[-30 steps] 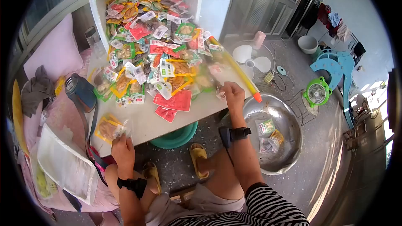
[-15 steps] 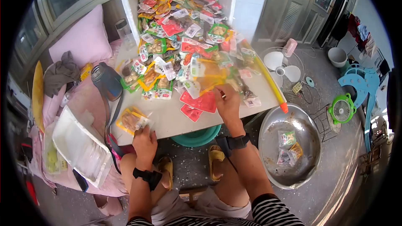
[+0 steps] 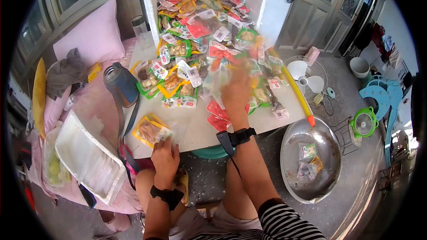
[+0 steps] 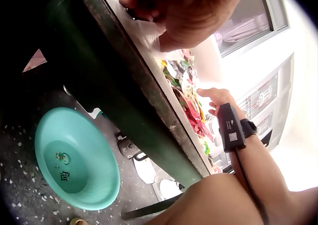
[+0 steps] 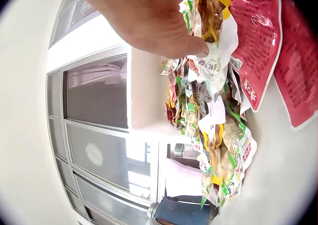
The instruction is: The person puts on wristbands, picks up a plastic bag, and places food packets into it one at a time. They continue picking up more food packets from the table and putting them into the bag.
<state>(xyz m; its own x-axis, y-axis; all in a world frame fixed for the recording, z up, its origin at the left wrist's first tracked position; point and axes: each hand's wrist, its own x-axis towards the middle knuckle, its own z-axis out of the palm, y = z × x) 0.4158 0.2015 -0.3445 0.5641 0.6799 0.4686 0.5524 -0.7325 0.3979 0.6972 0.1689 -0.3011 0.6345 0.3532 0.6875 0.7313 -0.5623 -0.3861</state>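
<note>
My left hand [image 3: 165,160] is at the table's front left edge, pinching the clear edge of a yellow-bordered food packet [image 3: 150,130]. In the left wrist view that hand [image 4: 186,16] has curled fingers against clear plastic [image 4: 149,31]. Over the front of the packet pile, my right hand [image 3: 236,90] is blurred. The right wrist view shows its thumb [image 5: 196,46] on a white and yellow packet [image 5: 211,68]; the other fingers are mostly hidden. Two red packets [image 3: 219,116] lie just below the right hand, partly covered by it.
A white foam box [image 3: 151,13] full of packets lies behind the pile. A dark bottle [image 3: 121,84] stands at left, a yellow tube [image 3: 296,90] along the right edge. On the floor are a metal basin [image 3: 289,151] with several packets and a green basin [image 4: 74,155].
My right hand has moved inward from the table's right side to the pile's front and now touches a packet there. My left hand still holds the yellow-bordered packet. The head view has shifted.
</note>
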